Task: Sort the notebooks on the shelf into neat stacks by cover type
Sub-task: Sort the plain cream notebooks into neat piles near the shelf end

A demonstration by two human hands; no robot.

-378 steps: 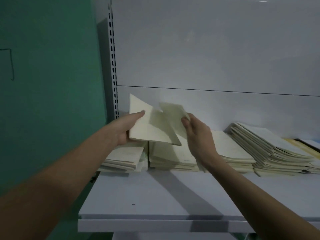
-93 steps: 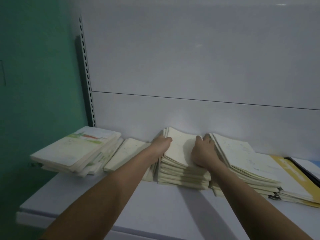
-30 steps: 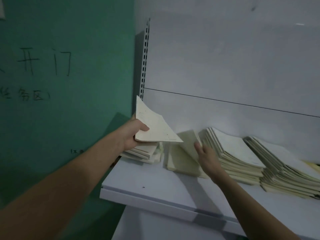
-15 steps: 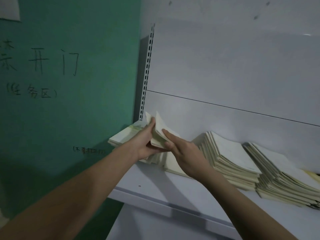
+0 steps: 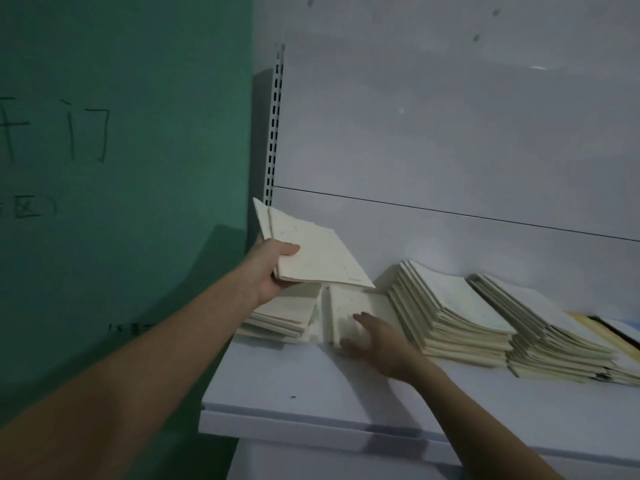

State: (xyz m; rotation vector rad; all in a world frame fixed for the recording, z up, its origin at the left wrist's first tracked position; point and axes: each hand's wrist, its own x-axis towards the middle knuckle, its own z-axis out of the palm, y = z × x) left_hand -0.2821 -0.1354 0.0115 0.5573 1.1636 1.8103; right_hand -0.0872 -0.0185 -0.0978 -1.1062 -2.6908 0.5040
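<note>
Lining white shelf (image 5: 311,386): cream notebooks (image 5: 450,306)

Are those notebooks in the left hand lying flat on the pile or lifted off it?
Lifted. The left hand grips the notebooks tilted, clear above the leftmost stack.

We find four notebook stacks in a row on the shelf (image 5: 311,393), against its back panel (image 5: 450,140). The far-left stack (image 5: 277,317) lies beneath the held notebooks (image 5: 311,254), at frame centre. Right of it lies the low stack (image 5: 349,306), then the tall stack (image 5: 450,317), then the far-right stack (image 5: 547,337). The wall (image 5: 121,168) fills the frame's left.
</note>
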